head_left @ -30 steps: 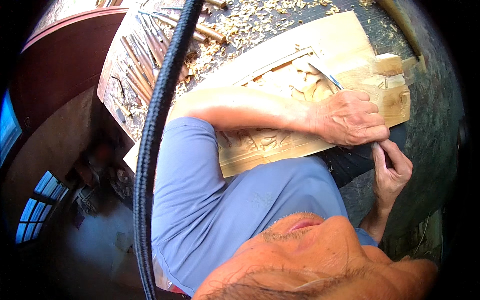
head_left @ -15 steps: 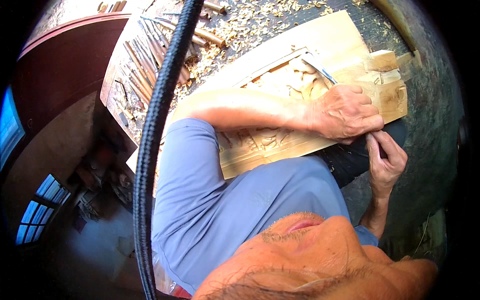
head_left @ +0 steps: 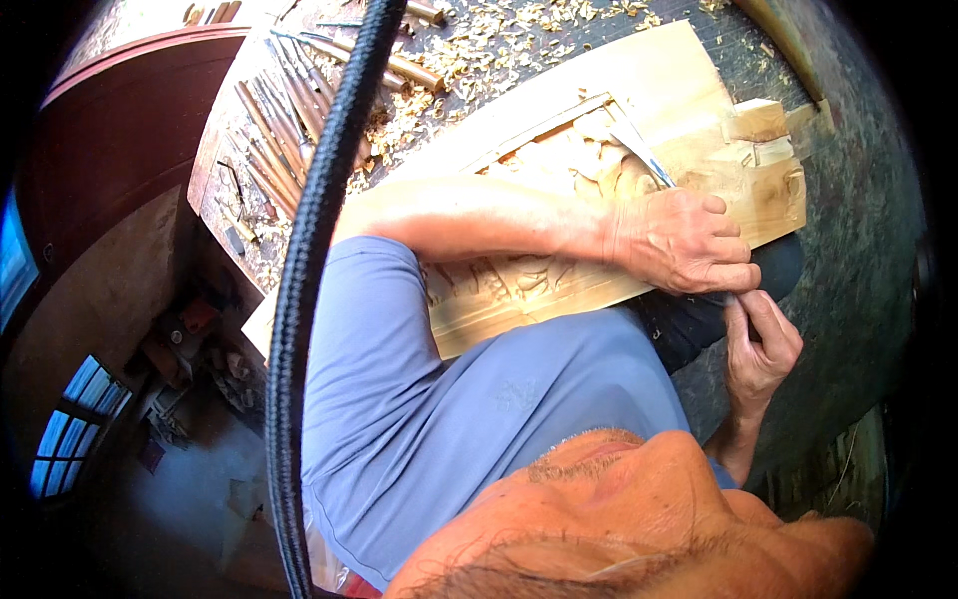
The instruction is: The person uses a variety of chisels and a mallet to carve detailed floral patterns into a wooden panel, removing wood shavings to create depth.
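My left hand (head_left: 687,242) is closed in a fist around a carving chisel (head_left: 641,148), knuckles up. The chisel's slim metal blade slants up and left from the fist, its tip at the inner corner of a recessed frame on a pale wooden board (head_left: 654,62). Relief carving (head_left: 597,172) fills the recess, partly hidden by my left forearm. Just below the fist, my right hand (head_left: 763,349) is closed, thumb and fingers pinched at the chisel's rear end. The handle itself is mostly covered by my hands.
Several wooden-handled carving tools (head_left: 279,130) lie at the upper left of the dark worktable (head_left: 848,290). Wood shavings (head_left: 499,50) are scattered along the far side. Wooden blocks (head_left: 763,122) rest on the board's right end. A black braided cable (head_left: 299,270) crosses the view.
Both hands have shifted slightly down towards my body, the right hand more. The chisel's rear end has come nearer me, while its tip stays at the frame's corner.
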{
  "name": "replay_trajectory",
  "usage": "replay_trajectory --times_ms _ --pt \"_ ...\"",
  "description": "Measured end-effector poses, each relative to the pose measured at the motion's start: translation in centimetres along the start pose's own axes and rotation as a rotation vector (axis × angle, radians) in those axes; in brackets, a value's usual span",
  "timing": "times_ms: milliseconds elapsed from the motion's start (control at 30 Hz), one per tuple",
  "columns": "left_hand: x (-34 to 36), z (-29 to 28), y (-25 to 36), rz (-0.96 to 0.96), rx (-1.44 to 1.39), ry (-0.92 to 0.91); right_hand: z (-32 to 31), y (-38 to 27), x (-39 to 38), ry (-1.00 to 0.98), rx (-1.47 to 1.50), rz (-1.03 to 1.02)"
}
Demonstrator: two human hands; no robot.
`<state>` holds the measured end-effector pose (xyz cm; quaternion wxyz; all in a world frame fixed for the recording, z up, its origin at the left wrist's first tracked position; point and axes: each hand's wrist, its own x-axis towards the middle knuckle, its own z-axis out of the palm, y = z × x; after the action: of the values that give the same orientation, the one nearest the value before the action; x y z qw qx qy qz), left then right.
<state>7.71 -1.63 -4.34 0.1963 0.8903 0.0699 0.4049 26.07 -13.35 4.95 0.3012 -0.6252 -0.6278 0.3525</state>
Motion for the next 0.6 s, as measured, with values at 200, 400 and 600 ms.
replay_trajectory --times_ms 200,400,600 --pt "0.0 -0.1 0.0 -0.03 0.018 -0.004 -0.2 -0.3 0.4 0.001 0.041 0.071" --pt "0.1 0.2 -0.3 -0.074 0.014 0.009 -0.3 -0.4 1.2 0.002 0.08 0.121" --pt "0.4 -0.5 -0.4 -0.045 0.001 0.017 -0.9 -0.7 1.5 -0.024 0.027 0.065"
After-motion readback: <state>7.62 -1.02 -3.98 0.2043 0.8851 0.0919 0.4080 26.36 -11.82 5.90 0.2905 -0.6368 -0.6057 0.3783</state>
